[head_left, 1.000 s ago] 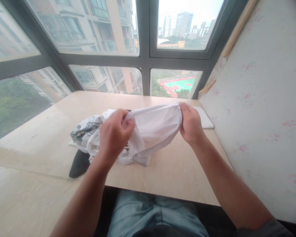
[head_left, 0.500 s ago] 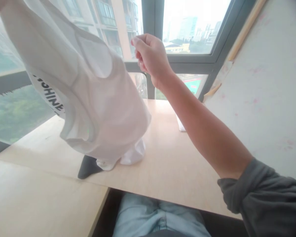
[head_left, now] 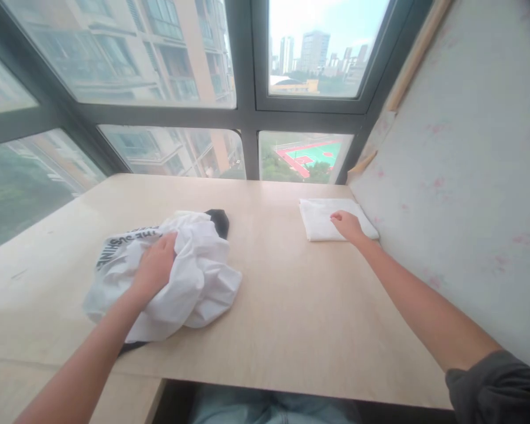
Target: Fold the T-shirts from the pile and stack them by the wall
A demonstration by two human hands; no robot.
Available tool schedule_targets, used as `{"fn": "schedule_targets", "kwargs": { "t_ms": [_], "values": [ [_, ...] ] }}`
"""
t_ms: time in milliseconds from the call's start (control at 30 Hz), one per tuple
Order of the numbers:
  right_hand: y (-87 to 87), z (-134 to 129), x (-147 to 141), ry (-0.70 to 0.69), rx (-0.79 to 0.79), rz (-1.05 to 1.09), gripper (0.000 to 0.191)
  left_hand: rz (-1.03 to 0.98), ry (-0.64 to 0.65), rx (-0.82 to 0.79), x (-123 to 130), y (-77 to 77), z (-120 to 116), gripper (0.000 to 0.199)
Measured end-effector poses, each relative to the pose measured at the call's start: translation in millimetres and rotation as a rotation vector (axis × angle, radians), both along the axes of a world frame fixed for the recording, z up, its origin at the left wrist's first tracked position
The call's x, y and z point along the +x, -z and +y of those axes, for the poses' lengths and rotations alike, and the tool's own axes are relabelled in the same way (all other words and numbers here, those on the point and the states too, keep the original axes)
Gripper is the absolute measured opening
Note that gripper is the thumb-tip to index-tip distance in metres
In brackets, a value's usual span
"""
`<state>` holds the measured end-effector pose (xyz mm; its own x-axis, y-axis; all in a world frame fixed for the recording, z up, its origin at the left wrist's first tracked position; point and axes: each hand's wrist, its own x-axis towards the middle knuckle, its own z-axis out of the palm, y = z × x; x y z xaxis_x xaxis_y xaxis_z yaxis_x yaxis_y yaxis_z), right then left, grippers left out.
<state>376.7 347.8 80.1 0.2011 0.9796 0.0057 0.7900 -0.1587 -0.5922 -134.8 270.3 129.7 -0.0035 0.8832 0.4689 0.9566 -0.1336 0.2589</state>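
A white T-shirt (head_left: 198, 277) with black lettering lies crumpled on the left part of the wooden tabletop (head_left: 274, 294). Sunk into its folds is my left hand (head_left: 156, 268), closed on the fabric, with its fingertips partly hidden. Black cloth (head_left: 218, 222) sticks out from under the shirt at its far and near sides. On the right, a neatly folded white cloth (head_left: 320, 227) lies flat by the wall. My right hand (head_left: 348, 225) is over it, fingers curled in and nothing visible in them; whether it touches the cloth I cannot tell.
Grey-framed windows (head_left: 242, 115) rise along the back and left of the tabletop. A papered wall (head_left: 459, 194) bounds the right side, with a torn edge near the window corner. My legs (head_left: 274, 406) are below the table's front edge.
My left hand has come down from the upper left, and the T-shirt that hung in the air now lies bunched on the tabletop. My right hand has moved down and right, to the folded cloth.
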Motion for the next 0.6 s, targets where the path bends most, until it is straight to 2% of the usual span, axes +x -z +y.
{"fn": "schedule_targets", "kwargs": {
  "t_ms": [33,67,100,167,233,300,367,433,500,600],
  "values": [
    [7.2,1.7,15.1,0.019,-0.01,-0.067,0.026,0.014,-0.004,-0.031,-5.0,14.9,0.2,0.033],
    [13.4,4.6,26.6,0.023,-0.022,-0.126,0.027,0.033,-0.006,-0.043,-9.9,23.6,1.2,0.035],
    [19.2,8.7,34.5,0.015,-0.034,-0.176,0.028,0.048,-0.006,-0.025,-13.6,26.1,2.2,0.035],
    [30.2,20.1,41.5,-0.015,-0.054,-0.256,0.032,0.04,0.003,0.08,-12.3,15.5,-0.5,0.03],
    [40.5,33.7,41.3,-0.035,-0.068,-0.322,0.036,-0.009,0.025,0.223,4.5,-4.8,-13.4,0.027],
    [48.8,46.7,39.5,-0.04,-0.081,-0.38,0.032,-0.114,0.032,0.328,34.7,-19.2,-35.7,0.031],
    [54.1,56.8,39.0,-0.042,-0.092,-0.432,0.028,-0.205,0.116,0.342,70.8,-16.8,-60.7,0.031],
    [56.4,62.5,40.5,-0.051,-0.097,-0.478,0.028,-0.299,0.295,0.21,105.4,3.9,-80.8,0.031],
    [56.6,63.1,42.9,-0.063,-0.093,-0.516,0.027,-0.369,0.477,0.043,135.4,36.0,-92.1,0.03],
    [54.9,56.5,46.0,-0.055,-0.062,-0.556,0.025,-0.481,0.575,-0.18,169.9,84.0,-94.0,0.027]
  ]
}}
